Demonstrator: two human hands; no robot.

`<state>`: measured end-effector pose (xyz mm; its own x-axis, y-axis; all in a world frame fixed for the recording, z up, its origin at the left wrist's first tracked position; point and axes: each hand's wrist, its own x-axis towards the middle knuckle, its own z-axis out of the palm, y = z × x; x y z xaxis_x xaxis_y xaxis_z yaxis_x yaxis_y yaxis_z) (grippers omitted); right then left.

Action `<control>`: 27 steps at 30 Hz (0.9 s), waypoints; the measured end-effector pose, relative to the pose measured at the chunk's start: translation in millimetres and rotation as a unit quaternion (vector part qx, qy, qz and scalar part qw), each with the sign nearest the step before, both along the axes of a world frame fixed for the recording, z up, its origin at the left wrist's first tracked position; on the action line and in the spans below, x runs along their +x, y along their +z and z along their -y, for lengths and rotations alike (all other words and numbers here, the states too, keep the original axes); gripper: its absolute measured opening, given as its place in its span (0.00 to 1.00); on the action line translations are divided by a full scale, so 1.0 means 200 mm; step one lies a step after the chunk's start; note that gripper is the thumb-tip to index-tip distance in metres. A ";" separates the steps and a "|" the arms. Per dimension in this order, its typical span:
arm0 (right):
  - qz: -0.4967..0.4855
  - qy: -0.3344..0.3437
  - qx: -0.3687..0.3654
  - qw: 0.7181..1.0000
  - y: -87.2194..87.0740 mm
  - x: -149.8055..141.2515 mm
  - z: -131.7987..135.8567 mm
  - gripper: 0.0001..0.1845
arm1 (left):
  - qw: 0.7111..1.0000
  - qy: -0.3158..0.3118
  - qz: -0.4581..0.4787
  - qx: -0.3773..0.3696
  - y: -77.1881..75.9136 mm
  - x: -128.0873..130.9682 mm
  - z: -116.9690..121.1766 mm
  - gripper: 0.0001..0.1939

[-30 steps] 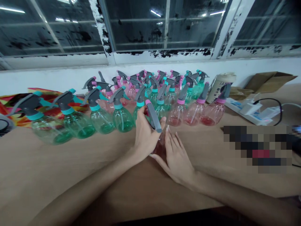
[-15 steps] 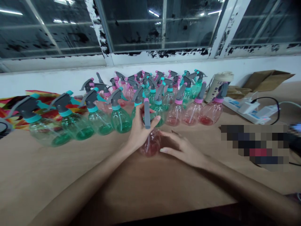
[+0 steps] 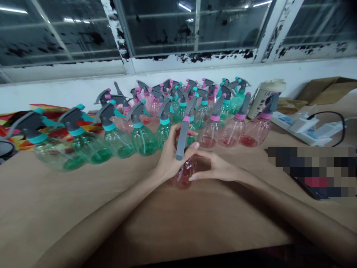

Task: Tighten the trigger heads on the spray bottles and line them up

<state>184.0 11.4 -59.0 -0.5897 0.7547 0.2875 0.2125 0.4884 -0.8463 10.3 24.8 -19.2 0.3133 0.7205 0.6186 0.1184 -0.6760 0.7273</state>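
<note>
- Pink spray btl [image 3: 184, 179]: 12 o'clock from you, seems to sit on the table [image 3: 167, 227].
- Your L hand [image 3: 169, 156]: fingers curled in, holding it by the gray spray head [image 3: 182, 139].
- Your R hand [image 3: 220, 166]: half open like a C, at its 3 o'clock side; can't tell if it squeezes.
- Step now: prob. steadying the btl w/ both hands.
- Next move calls for: firm R hold, low down.
- Green spray btls [image 3: 145, 143]: 11 o'clock.
</note>
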 end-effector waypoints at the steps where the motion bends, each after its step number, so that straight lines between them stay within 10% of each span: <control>1: 0.004 -0.010 0.004 1.000 0.00 0.00 0.00 0.35 | 1.000 0.001 0.002 -0.002 0.00 0.00 0.00 0.18; 27: 0.121 -0.066 0.128 0.982 0.06 0.00 0.07 0.34 | 1.000 -0.002 -0.017 -0.013 0.00 0.00 0.01 0.17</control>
<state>183.6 -3.0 -46.7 -0.5658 0.7505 0.3415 0.4681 0.6333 -0.6162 10.2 23.5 -19.2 0.3360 0.7348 0.5892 0.1411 -0.6578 0.7398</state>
